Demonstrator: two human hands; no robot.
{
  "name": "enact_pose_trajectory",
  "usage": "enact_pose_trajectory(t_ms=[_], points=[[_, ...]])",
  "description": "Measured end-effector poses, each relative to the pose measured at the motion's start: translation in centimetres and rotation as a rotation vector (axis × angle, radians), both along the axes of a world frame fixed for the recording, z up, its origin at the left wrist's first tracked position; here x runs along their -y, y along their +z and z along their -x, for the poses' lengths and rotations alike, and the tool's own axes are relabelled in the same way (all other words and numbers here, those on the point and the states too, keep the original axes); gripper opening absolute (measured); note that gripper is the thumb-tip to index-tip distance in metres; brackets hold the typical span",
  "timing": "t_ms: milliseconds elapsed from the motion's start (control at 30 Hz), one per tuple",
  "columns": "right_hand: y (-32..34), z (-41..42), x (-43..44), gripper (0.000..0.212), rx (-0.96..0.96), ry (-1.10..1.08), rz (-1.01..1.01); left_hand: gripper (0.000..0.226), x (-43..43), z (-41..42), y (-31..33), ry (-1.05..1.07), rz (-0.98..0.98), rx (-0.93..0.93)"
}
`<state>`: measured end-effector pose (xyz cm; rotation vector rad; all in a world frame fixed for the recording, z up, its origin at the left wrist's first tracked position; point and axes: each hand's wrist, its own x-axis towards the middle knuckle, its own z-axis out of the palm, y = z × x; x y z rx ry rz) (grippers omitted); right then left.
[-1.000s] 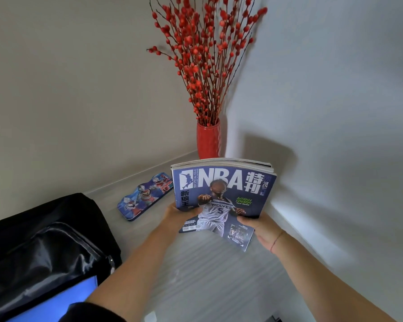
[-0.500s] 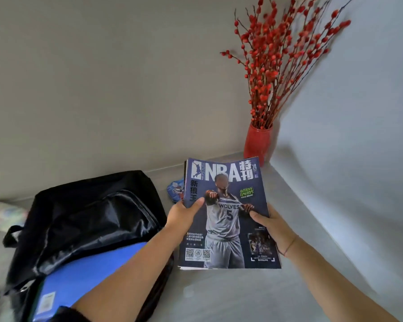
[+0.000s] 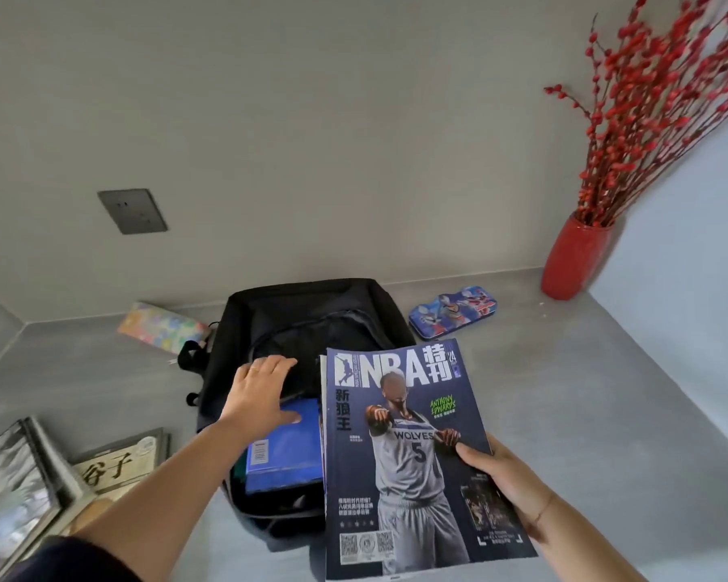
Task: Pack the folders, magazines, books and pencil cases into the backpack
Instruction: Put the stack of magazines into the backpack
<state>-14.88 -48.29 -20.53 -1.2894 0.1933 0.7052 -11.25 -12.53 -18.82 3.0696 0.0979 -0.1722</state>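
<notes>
Right hand (image 3: 506, 485): fingers pinching the lower right edge of a stack of NBA magazines (image 3: 408, 455), held above the grey tabletop (image 3: 564, 392), partly over the backpack.
Left hand (image 3: 261, 392): fingers spread, resting on the open flap of the black backpack (image 3: 312, 312).
Blue folder (image 3: 286, 451): inside the backpack opening.
Blue pencil case (image 3: 452, 313): on tabletop, near red vase (image 3: 572, 262).
Floral pencil case (image 3: 160, 331): left of backpack.
Books (image 3: 114, 464): near left edge.
</notes>
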Motion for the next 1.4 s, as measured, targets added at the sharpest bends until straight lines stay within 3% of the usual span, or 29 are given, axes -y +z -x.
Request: enact_pose_trajectory(t_ms=[133, 267, 367, 433, 533, 600, 767, 1033, 1233, 1333, 1400], points=[[-1.2, 3.2, -2.2, 0.031, 0.004, 0.019, -0.001, 0.034, -2.5, -0.2, 0.0, -0.068, -0.017, 0.102], [-1.7, 5.5, -3.1, 0.065, 0.031, 0.076, 0.036, 0.024, -2.8, -1.1, 2.2, 0.297, 0.583, 0.221], [-2.2, 6.1, -4.0, 0.085, 0.03, 0.112, 0.056, 0.025, -2.9, -1.3, 3.4, 0.371, 0.781, 0.226], [-2.1, 5.9, -5.0, 0.077, 0.032, 0.126, 0.065, 0.024, -2.9, -0.9, 3.8, 0.361, 0.81, 0.227], [-1.6, 4.9, -6.8, 0.036, -0.02, 0.1, 0.056, 0.022, -2.7, -0.3, 4.1, 0.342, 0.801, 0.21], [-1.4, 4.1, -8.0, 0.025, -0.081, 0.063, 0.012, 0.022, -2.7, -0.1, 4.4, 0.325, 0.788, 0.221], [-0.8, 0.4, -11.6, 0.027, -0.137, 0.024, -0.03, 0.022, -2.8, -0.1, 4.9, 0.311, 0.8, 0.236], [-0.4, -5.4, -15.2, 0.033, 0.129, 0.096, 0.476, 0.022, -3.5, -0.2, 4.1, 0.317, 0.799, 0.195], [-2.2, -2.4, -12.4, 0.064, -0.059, 0.066, 0.339, 0.02, -3.3, -0.4, 3.2, 0.338, 0.818, 0.205], [-3.2, -2.6, -12.9, 0.074, 0.024, -0.047, 0.426, 0.02, -3.1, -0.5, 2.7, 0.344, 0.823, 0.207], [-3.2, -3.6, -13.3, 0.066, 0.122, -0.074, 0.498, 0.02, -3.1, -0.7, 2.6, 0.344, 0.829, 0.199]])
